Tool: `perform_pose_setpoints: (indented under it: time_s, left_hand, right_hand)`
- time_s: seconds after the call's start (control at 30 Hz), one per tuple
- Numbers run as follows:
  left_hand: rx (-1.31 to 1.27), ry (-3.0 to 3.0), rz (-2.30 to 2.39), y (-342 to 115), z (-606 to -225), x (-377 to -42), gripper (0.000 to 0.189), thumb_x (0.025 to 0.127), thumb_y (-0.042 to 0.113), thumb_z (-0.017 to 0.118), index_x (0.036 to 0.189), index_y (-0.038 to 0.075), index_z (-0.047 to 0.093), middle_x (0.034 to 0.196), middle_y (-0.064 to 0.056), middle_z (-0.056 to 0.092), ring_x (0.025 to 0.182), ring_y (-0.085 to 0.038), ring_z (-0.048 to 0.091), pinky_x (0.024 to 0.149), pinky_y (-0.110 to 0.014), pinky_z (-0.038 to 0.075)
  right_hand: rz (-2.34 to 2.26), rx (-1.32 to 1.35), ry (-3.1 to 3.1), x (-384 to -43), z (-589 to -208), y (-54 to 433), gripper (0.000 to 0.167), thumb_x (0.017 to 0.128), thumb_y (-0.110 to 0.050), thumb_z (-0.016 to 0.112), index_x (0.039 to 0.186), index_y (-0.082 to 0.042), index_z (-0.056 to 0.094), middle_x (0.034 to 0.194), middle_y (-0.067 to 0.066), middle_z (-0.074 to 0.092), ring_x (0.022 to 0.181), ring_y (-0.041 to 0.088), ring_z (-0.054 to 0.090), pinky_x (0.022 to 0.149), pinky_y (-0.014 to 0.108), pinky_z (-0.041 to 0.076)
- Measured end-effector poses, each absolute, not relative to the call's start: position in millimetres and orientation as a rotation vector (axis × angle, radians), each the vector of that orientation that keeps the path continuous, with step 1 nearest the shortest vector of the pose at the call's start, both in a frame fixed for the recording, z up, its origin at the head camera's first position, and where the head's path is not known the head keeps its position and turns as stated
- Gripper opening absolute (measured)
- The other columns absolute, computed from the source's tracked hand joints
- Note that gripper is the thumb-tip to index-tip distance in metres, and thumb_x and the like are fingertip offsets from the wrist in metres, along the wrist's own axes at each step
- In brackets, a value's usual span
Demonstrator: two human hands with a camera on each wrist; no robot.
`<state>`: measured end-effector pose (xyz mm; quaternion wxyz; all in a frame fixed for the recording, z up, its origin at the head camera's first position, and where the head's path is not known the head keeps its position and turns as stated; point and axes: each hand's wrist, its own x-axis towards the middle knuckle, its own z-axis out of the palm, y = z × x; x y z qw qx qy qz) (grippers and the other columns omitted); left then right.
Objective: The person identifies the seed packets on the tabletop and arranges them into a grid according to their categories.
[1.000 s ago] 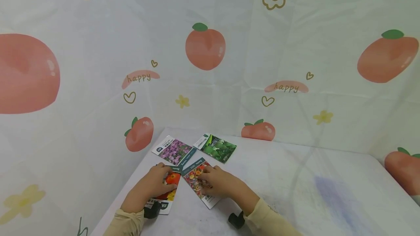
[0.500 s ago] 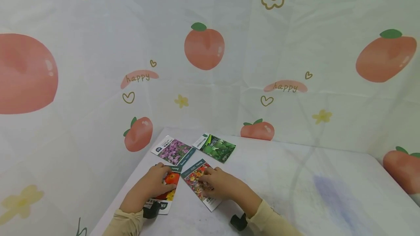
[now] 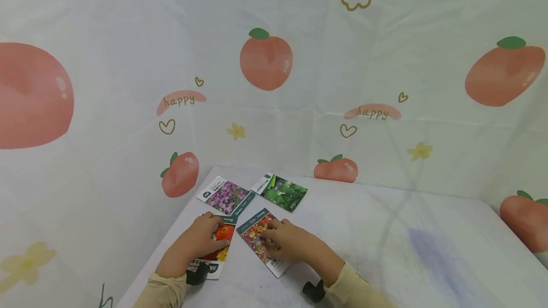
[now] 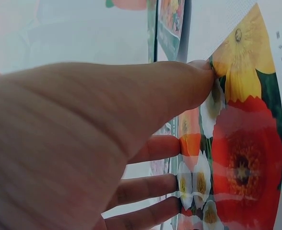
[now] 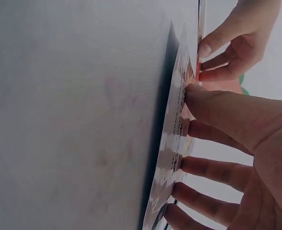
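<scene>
In the head view, my left hand (image 3: pixel 200 237) rests its fingertips on a seed packet with orange and red flowers (image 3: pixel 223 233). The left wrist view shows that hand's thumb and fingers, fairly straight, touching the printed face (image 4: pixel 244 163). My right hand (image 3: pixel 292 241) lies on a second seed packet of mixed small flowers (image 3: pixel 252 228), slanted on the table. Seen from the right wrist, its spread fingertips press this packet (image 5: pixel 166 143), whose near edge sits slightly off the table. The palms hide part of both packets.
Behind the hands lie a purple-flower packet (image 3: pixel 228 197) and a green-leaf packet (image 3: pixel 284 194), their corners close together. White cloth covers the table (image 3: pixel 364 232), with a blue stain at right. A peach-printed curtain (image 3: pixel 274 122) rises behind; black wrist cameras (image 3: pixel 314 291) hang under the sleeves.
My right hand and the mixed-flower packet have slid slightly toward me and to the right, widening the gap to the left-hand packet. The left hand has stayed in place.
</scene>
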<state>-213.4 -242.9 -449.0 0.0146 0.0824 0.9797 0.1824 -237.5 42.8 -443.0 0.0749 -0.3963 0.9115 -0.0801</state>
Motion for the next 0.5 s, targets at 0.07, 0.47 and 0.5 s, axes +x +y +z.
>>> perform_pose_setpoints:
  time_s: [0.07, 0.47, 0.5]
  left_hand:
    - [0.257, 3.051, 0.561, -243.2, -450.1, -214.1, 0.048, 0.082, 0.039, 0.091, 0.115, 0.009, 0.072, 0.108, -0.006, 0.062, 0.101, -0.024, 0.058, 0.097, -0.054, 0.058]
    - [0.268, 3.05, 0.579, -242.7, -449.4, -213.5, 0.049, 0.083, 0.039, 0.091, 0.116, 0.008, 0.072, 0.107, -0.007, 0.063, 0.1, -0.025, 0.058, 0.096, -0.054, 0.058]
    - [0.268, 3.049, 0.582, -242.7, -449.4, -213.3, 0.049, 0.083, 0.039, 0.091, 0.116, 0.008, 0.072, 0.107, -0.007, 0.063, 0.099, -0.025, 0.058, 0.096, -0.054, 0.058]
  right_hand:
    - [-0.242, -1.19, 2.736, -236.7, -443.2, 43.8, 0.05, 0.098, -0.047, 0.076, 0.144, -0.029, 0.067, 0.138, -0.003, 0.061, 0.117, 0.017, 0.058, 0.099, 0.036, 0.056]
    - [-0.236, -1.178, 2.729, -234.9, -444.6, 47.4, 0.051, 0.098, -0.049, 0.074, 0.145, -0.031, 0.066, 0.138, -0.003, 0.06, 0.117, 0.016, 0.057, 0.098, 0.036, 0.057]
    - [-0.236, -1.17, 2.727, -234.6, -445.3, 47.6, 0.051, 0.098, -0.049, 0.074, 0.145, -0.031, 0.066, 0.139, -0.003, 0.06, 0.118, 0.016, 0.057, 0.099, 0.036, 0.057]
